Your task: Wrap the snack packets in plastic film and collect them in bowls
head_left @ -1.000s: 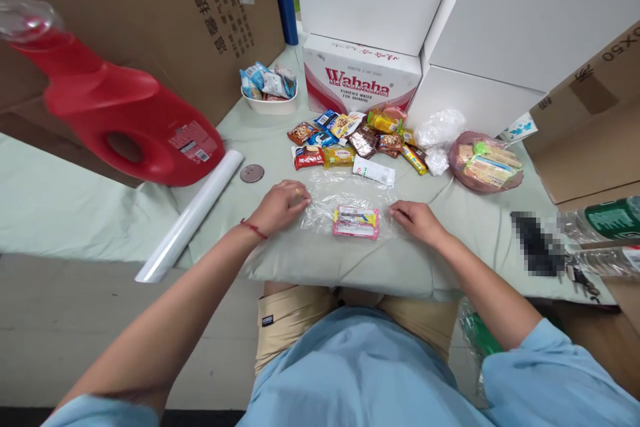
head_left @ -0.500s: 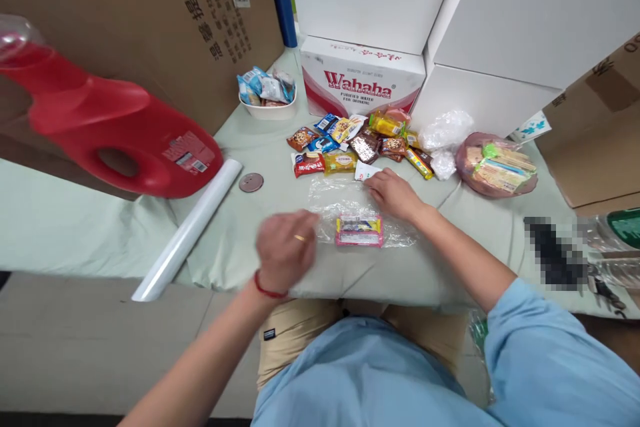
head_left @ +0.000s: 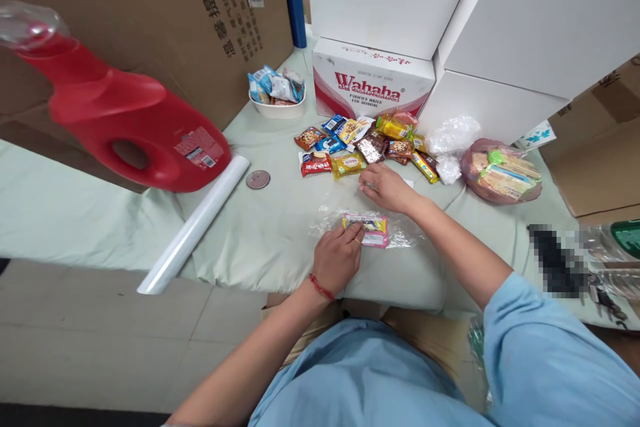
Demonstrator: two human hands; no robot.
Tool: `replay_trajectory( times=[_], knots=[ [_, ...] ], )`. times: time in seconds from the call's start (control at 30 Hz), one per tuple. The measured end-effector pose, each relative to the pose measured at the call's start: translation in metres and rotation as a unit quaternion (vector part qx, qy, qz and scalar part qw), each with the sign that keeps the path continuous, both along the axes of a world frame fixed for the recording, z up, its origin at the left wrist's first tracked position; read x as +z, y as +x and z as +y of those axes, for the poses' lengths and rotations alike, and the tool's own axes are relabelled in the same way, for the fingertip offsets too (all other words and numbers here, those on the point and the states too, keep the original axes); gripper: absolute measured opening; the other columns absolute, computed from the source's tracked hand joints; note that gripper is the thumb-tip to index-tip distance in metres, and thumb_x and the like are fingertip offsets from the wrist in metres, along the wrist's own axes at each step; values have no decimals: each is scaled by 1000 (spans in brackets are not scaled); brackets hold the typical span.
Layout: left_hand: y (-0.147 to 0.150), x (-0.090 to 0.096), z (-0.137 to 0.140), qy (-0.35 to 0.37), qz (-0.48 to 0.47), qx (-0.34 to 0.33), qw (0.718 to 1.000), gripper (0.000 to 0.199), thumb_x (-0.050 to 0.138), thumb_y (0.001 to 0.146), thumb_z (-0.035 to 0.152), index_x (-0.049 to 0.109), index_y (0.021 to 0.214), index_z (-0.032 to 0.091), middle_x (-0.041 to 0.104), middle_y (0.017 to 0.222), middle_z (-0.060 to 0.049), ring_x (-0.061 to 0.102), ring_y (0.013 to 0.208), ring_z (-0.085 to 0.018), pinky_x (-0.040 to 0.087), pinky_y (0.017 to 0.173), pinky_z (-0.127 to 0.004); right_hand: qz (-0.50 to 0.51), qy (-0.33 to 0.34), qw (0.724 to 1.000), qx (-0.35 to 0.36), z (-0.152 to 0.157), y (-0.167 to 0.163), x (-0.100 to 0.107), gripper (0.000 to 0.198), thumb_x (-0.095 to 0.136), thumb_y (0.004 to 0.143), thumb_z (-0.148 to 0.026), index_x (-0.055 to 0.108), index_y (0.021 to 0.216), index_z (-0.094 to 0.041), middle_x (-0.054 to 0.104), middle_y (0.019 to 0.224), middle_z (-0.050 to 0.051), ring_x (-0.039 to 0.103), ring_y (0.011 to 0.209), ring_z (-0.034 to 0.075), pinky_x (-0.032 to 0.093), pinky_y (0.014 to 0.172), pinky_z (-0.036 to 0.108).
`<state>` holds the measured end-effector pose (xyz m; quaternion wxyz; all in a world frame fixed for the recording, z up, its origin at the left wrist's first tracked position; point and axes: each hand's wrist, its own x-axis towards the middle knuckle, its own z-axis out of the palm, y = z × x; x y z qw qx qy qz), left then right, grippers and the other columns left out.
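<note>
Now the left hand (head_left: 339, 257) has dropped from mid-air onto the near edge of the pink snack packet (head_left: 369, 229), fingers curled and pressing it and the clear plastic wrap (head_left: 400, 233) down on the desk (head_left: 260, 240). Right hand (head_left: 386, 187) stays farther out, closing on a white packet (head_left: 407, 182) at the near edge of the snack pile (head_left: 360, 143); whether it grips, cannot tell. Judgement: the pink packet is pinned in place while another item is fetched.

Pink-yellow snack packet (head_left: 369, 229) on clear film (head_left: 400, 235) — red jug (head_left: 130, 127) — pale green cloth (head_left: 270, 233) — white roll (head_left: 195, 223)
</note>
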<state>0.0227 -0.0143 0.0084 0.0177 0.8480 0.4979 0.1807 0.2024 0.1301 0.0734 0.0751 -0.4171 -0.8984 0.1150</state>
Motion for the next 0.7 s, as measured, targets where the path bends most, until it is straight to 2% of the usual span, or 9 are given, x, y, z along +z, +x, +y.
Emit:
replay_trajectory(
  times=[0.13, 0.23, 0.33, 0.37, 0.43, 0.5, 0.53, 0.6, 0.7],
  knots=[
    [3, 2, 2, -26, -33, 15, 999, 36, 49, 99, 17, 74, 124, 22, 72, 134, -6, 70, 99, -25, 54, 79, -42, -47, -23, 996, 72, -50, 5, 8, 20, 48, 106, -30, 66, 105, -21, 64, 96, 5, 57, 83, 18, 34, 69, 28],
    [-7, -1, 2, -65, -98, 6, 993, 31, 51, 94, 15, 78, 108, 23, 77, 122, -7, 72, 99, -25, 56, 84, -42, -109, -36, 988, 105, -84, 5, -8, 22, 48, 107, -30, 67, 115, -23, 66, 101, 5, 58, 83, 18, 31, 64, 28],
    [-31, -5, 2, -110, -249, -13, 962, 27, 52, 90, 16, 77, 94, 24, 79, 116, -5, 73, 102, -22, 57, 93, -40, -111, -33, 988, 99, -103, 6, -28, 36, 45, 107, -22, 59, 139, -29, 66, 112, 6, 59, 89, 18, 32, 65, 28],
    [-41, -6, 3, -119, -311, 11, 943, 25, 51, 89, 18, 75, 89, 23, 79, 112, -4, 73, 102, -21, 57, 94, -39, -108, -29, 989, 98, -107, 6, -33, 43, 44, 107, -19, 54, 146, -32, 65, 113, 6, 59, 90, 19, 33, 66, 28],
    [-59, -6, 9, -113, -420, 123, 892, 25, 47, 91, 23, 69, 80, 22, 79, 100, -5, 72, 95, -21, 58, 90, -39, -108, -19, 989, 100, -110, 6, -38, 52, 43, 106, -16, 49, 153, -37, 64, 113, 6, 58, 91, 20, 35, 68, 28],
    [-72, -5, 21, -89, -462, 257, 844, 32, 38, 97, 31, 66, 83, 22, 76, 97, -7, 70, 95, -23, 57, 88, -41, -117, -9, 988, 105, -112, 4, -39, 53, 43, 105, -16, 50, 153, -37, 63, 112, 7, 57, 91, 21, 36, 71, 29],
    [-76, -5, 28, -81, -455, 306, 832, 38, 33, 100, 35, 66, 89, 22, 75, 101, -8, 68, 99, -25, 56, 92, -45, -120, -8, 987, 106, -113, 3, -38, 53, 44, 105, -16, 51, 153, -36, 63, 112, 8, 57, 90, 21, 36, 72, 30],
    [-77, -6, 43, -91, -396, 343, 847, 44, 30, 102, 46, 67, 99, 21, 73, 115, -12, 62, 117, -30, 48, 104, -54, -119, -12, 987, 104, -113, 1, -36, 52, 46, 104, -16, 54, 151, -35, 63, 113, 8, 56, 88, 21, 37, 74, 30],
    [-69, -8, 52, -142, -262, 293, 909, 41, 60, 87, 61, 66, 91, 21, 64, 136, -18, 42, 142, -43, 35, 114, -65, -99, -25, 990, 93, -114, 1, -35, 50, 49, 103, -17, 57, 148, -37, 62, 111, 7, 55, 90, 20, 37, 76, 29]
  ],
)
